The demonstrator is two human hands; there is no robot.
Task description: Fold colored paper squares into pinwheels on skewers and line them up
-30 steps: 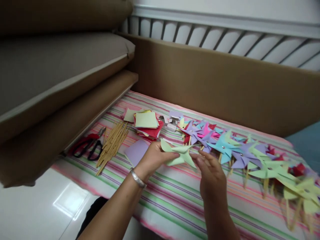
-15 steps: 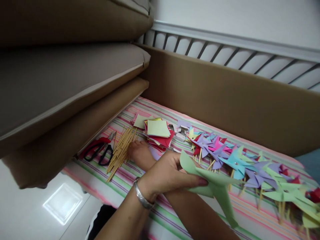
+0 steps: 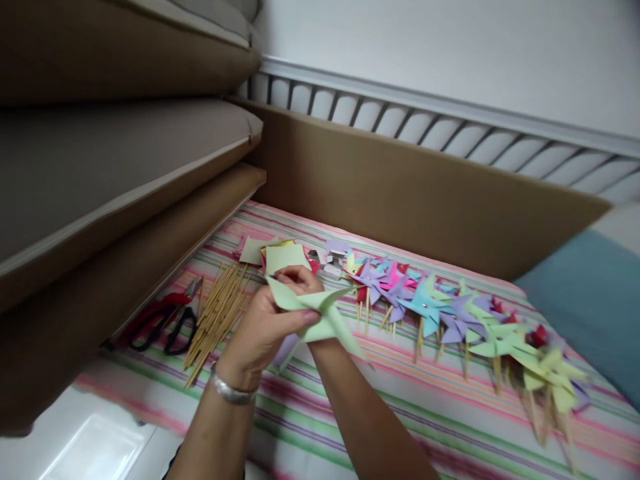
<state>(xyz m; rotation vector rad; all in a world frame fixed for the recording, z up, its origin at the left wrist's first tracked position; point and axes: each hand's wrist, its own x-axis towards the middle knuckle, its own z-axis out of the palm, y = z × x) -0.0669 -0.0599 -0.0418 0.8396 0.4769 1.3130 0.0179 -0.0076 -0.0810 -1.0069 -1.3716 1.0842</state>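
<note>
A light green paper pinwheel (image 3: 330,323) without a visible stick is pinched between the thumb and fingers of my left hand (image 3: 267,320), which wears a silver bracelet on its wrist. My right hand (image 3: 301,277) is just behind the pinwheel, its fingers curled; the paper hides part of it, and I cannot make out what it holds. Left of my hands lies a loose bundle of thin wooden sticks (image 3: 216,320). Beyond my fingers is a stack of coloured paper squares (image 3: 287,257), pale green on top.
Scissors (image 3: 173,323) with red and black handles lie left of the sticks. Finished pinwheels (image 3: 425,307) on sticks run in a row to the right. A small opened box (image 3: 333,260) stands near the paper. Brown cushions (image 3: 125,173) rise at the left, and a brown panel (image 3: 400,193) backs the striped cloth.
My right hand has come away from the stick bundle to behind the green pinwheel. The left hand has turned the pinwheel and brought it toward the right hand. The view has swung right.
</note>
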